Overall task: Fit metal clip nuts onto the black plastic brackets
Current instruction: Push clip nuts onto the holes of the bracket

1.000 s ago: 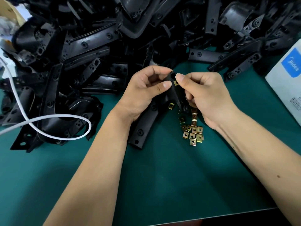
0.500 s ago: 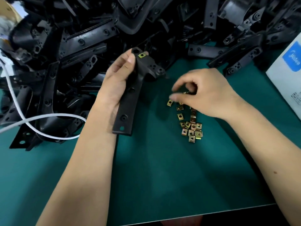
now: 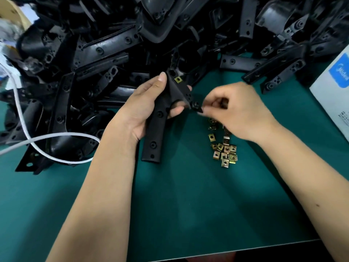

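My left hand (image 3: 143,104) grips a black plastic bracket (image 3: 156,129) by its upper stem, thumb along its left edge. A brass clip nut (image 3: 178,79) sits fitted on the bracket's upper arm. My right hand (image 3: 239,112) is just right of the bracket's lower right tab (image 3: 195,108), fingers curled and pinching something small and blurred, apparently a clip nut. Several loose clip nuts (image 3: 224,152) lie on the green mat (image 3: 188,205) below my right hand.
A big heap of black brackets (image 3: 113,44) fills the back and left of the table. A white cable (image 3: 56,136) loops over the heap at the left. A white box (image 3: 332,91) stands at the right. The mat's front edge (image 3: 226,249) is near.
My right hand left the loose nuts and moved up-left to the bracket's right tab. My left hand lowered the bracket and turned it toward the right hand.
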